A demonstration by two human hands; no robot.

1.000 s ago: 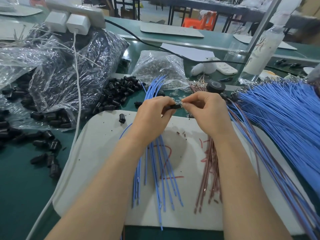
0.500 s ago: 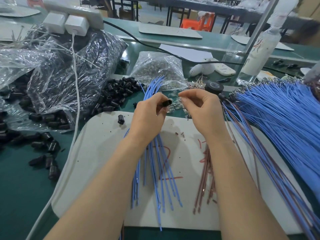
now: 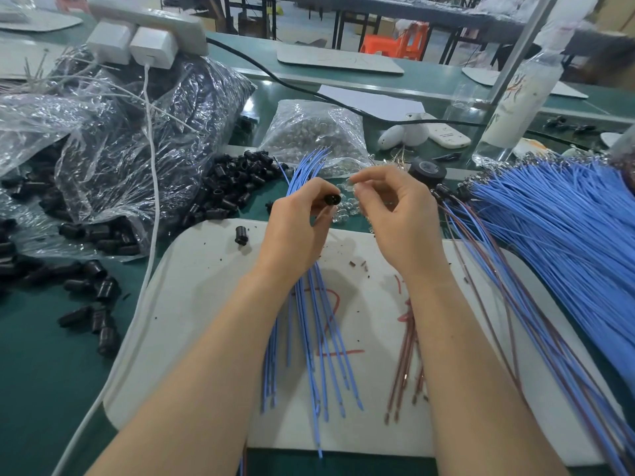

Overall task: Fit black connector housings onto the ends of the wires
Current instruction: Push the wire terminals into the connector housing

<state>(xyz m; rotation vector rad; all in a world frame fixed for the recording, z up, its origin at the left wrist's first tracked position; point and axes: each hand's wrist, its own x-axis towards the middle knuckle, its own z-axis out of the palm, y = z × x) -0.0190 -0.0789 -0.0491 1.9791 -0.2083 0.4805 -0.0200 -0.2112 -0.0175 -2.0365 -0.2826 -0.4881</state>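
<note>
Above the white mat [image 3: 206, 304] my hands have parted. The left hand [image 3: 295, 228] pinches the black connector housing [image 3: 332, 199]. The right hand [image 3: 395, 218] is curled, and I cannot tell what it holds. It probably goes for a wire next.

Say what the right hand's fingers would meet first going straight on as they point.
Probably the black connector housing pinched in the left hand; the right hand points leftward at it, though depth is unclear.

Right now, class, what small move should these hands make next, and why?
Probably bring the right hand leftward to the black connector housing, which the left hand holds with its open end showing. The right hand pinches a small clear part, too small to identify, and a gap separates the two.
</note>
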